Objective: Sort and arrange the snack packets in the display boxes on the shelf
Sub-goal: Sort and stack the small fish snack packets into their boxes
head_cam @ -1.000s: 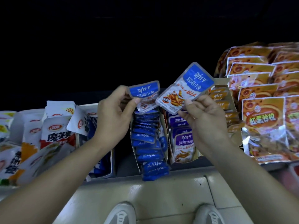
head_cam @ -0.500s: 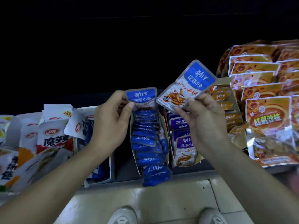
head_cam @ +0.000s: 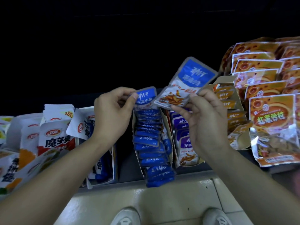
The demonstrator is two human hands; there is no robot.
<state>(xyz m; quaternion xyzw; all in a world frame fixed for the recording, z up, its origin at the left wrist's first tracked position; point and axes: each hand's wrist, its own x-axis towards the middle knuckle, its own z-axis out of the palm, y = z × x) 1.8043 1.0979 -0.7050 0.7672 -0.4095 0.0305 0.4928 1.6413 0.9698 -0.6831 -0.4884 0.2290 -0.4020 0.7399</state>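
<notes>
My left hand (head_cam: 112, 114) pinches a small blue fish-snack packet (head_cam: 145, 99) at the back end of the blue-packet display box (head_cam: 168, 127), its lower edge down among the row of blue packets (head_cam: 149, 148). My right hand (head_cam: 206, 120) holds a second blue-and-white packet (head_cam: 186, 83) tilted in the air above and to the right of that box. Right of it stand a box of purple packets (head_cam: 186, 143) and a box of orange packets (head_cam: 233, 114).
White konjac snack bags (head_cam: 55, 137) and another open box (head_cam: 99, 161) fill the shelf's left. Large orange sweet-potato bags (head_cam: 272, 117) are stacked at the right. The shelf's pale front edge (head_cam: 146, 202) and my two shoes are below.
My left hand has brought its blue packet down to the back of the blue row. My right hand has kept its packet raised, shifting slightly.
</notes>
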